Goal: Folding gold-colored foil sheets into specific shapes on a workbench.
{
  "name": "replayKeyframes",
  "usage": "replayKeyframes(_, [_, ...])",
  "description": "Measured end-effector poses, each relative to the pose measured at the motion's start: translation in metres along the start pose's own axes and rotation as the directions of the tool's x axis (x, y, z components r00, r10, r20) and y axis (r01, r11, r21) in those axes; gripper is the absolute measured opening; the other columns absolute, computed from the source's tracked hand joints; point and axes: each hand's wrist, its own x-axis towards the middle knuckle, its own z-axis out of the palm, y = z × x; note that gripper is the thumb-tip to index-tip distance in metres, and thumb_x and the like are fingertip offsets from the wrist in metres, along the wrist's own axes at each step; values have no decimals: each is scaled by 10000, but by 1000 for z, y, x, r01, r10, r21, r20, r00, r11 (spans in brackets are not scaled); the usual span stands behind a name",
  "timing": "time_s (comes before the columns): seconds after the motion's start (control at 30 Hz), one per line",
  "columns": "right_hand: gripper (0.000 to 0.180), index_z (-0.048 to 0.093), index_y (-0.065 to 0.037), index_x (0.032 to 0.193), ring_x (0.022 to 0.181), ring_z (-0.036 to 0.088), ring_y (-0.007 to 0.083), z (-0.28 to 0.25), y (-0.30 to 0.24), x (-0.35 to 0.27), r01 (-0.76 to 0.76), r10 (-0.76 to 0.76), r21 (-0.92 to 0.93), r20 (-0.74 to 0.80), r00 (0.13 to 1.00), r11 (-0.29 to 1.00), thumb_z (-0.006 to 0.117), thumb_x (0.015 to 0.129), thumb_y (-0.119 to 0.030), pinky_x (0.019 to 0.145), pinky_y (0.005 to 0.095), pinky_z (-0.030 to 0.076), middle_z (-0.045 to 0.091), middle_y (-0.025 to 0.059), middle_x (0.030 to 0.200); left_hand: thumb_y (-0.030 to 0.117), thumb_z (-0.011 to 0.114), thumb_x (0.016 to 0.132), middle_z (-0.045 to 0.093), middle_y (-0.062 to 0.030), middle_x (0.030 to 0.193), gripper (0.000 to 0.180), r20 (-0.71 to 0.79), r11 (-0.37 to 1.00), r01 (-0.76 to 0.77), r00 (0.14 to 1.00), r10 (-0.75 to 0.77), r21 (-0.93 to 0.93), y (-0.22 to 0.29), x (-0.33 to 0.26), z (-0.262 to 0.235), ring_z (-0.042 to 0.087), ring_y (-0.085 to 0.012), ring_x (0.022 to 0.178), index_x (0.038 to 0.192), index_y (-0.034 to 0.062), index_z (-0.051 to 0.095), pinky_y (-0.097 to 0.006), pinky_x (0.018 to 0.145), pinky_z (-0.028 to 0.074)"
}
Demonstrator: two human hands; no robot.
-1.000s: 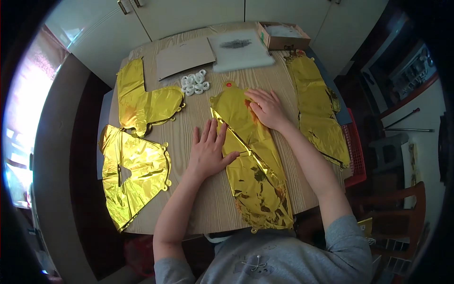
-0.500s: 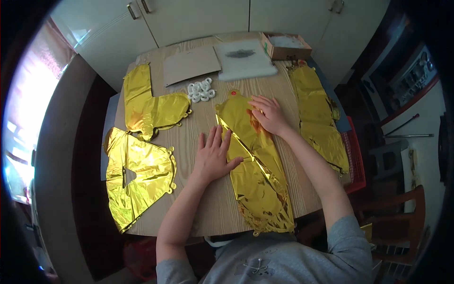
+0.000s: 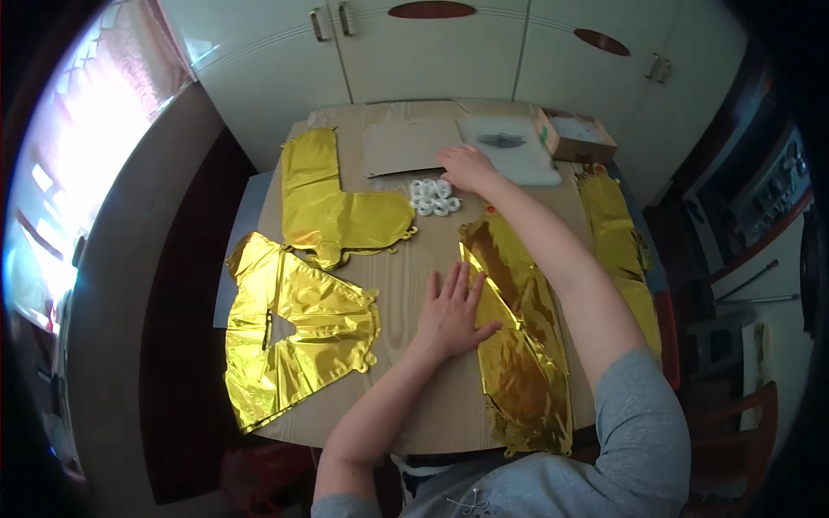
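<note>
My left hand (image 3: 453, 312) lies flat with its fingers spread, its thumb on the left edge of a flat gold foil balloon (image 3: 522, 363). This long balloon stretches towards me, creased down its length, with a small red spot (image 3: 490, 210) at its far end. My right hand (image 3: 469, 168) reaches over the far part of the table, palm down, at the near right corner of a grey-beige cardboard sheet (image 3: 410, 148). Its fingers point left and look loosely extended, with nothing visible in them. Just in front of it sits a cluster of small white rolls (image 3: 434, 198).
On the left lie an angular gold foil balloon (image 3: 311, 190) and a shinier one with a notch (image 3: 332, 319). Another gold balloon (image 3: 609, 216) lies along the right edge. At the back are a translucent white pack (image 3: 527, 164) with a dark patch and an open cardboard box (image 3: 596, 142).
My right hand has left the long balloon and moved away from me to the cardboard's corner. My left hand stays at the balloon's edge. The view has tilted up and shifted left.
</note>
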Motion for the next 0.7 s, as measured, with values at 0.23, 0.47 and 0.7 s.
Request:
replayKeyframes(0.23, [250,674,-166,1070,998,635,320,9,11,30,-189,145,104,333,932,976,637,856,-290,853,432,509,683,123,1019,688,405,865,271,-237,1520,906,-18,999,15,1000,-16,-30,-4,-4,0,192,-342,1447,1489,45,271,-575,1140,129])
replayKeyframes(0.47, [284,670,-168,1146,985,644,317,17,36,34,-128,67,163,334,940,978,604,891,-273,861,432,509,689,94,1063,703,397,866,275,-242,1515,915,-37,999,-5,999,4,-37,-1,-2,-1,198,-348,1443,1486,41,277,-579,1139,129])
replayKeyframes(0.7, [252,675,-154,1115,947,656,321,2,22,35,-76,49,86,289,956,993,581,885,-194,829,431,521,697,111,981,702,403,865,257,-240,1523,921,-18,1000,7,1000,-8,-30,-3,-1,-4,189,-349,1445,1485,35,272,-579,1139,130])
